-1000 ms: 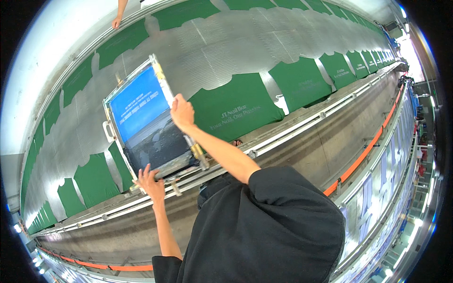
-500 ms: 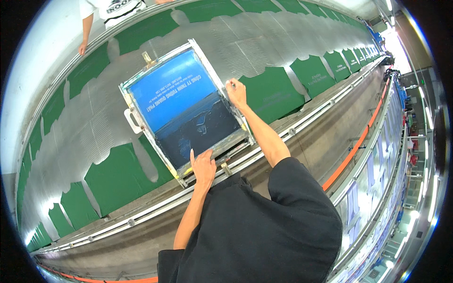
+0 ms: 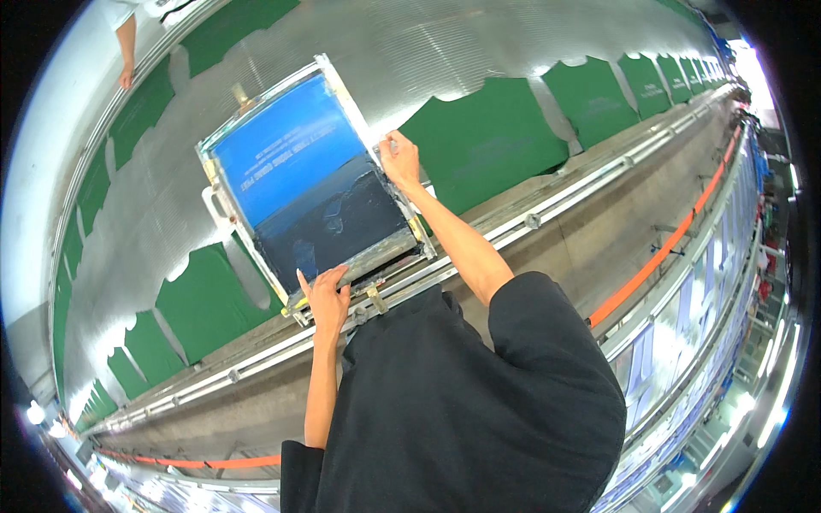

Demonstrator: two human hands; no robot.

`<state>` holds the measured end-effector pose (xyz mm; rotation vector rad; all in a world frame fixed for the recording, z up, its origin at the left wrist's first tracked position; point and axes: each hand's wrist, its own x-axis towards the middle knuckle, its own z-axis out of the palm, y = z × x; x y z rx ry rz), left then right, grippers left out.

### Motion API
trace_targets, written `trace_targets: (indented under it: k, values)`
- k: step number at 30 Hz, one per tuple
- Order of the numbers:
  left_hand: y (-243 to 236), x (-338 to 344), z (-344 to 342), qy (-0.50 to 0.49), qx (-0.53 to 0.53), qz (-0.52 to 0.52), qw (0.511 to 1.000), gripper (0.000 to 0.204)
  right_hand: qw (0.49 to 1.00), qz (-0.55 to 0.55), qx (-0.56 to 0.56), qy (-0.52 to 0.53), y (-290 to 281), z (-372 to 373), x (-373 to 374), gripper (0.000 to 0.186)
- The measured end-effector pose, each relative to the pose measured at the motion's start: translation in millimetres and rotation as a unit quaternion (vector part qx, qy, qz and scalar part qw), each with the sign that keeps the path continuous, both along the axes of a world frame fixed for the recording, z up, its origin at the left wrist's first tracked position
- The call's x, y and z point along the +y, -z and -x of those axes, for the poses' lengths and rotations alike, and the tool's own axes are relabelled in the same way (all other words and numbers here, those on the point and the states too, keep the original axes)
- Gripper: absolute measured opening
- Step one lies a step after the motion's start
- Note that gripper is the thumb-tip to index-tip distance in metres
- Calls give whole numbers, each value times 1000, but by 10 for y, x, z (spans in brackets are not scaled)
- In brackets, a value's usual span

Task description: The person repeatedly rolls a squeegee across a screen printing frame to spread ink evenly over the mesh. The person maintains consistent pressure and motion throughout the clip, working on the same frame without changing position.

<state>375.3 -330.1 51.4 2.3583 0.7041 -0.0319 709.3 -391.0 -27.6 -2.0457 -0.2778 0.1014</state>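
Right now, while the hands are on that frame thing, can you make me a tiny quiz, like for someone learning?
1. True or false: the left hand is at the frame edge nearest the person.

2. Pick one: what colour is the farther half of the screen inside the frame?
A. Red
B. Blue
C. Yellow

3. Fill in: the big cloth just to the right of the right hand is ____.

Key: 1. True. 2. B. 3. Green.
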Motion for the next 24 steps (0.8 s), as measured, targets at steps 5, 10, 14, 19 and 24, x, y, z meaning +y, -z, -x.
trace_targets:
  k: [5,10,14,19,24]
  values:
    - [-39,21,11,-16,17,-10,1000,39,1000,9,5,-6,133,56,55,26]
    - [46,79,51,-20,12,-6,1000,38,999,35,3,-23,160,42,84,30]
    - [17,91,74,-20,10,4,1000,35,998,60,-4,-34,137,64,70,30]
    - [99,90,130,-9,17,-8,1000,38,996,55,-29,-61,201,4,45,32]
    - [194,374,199,34,39,-9,999,36,982,149,-60,-97,267,-69,-46,35]
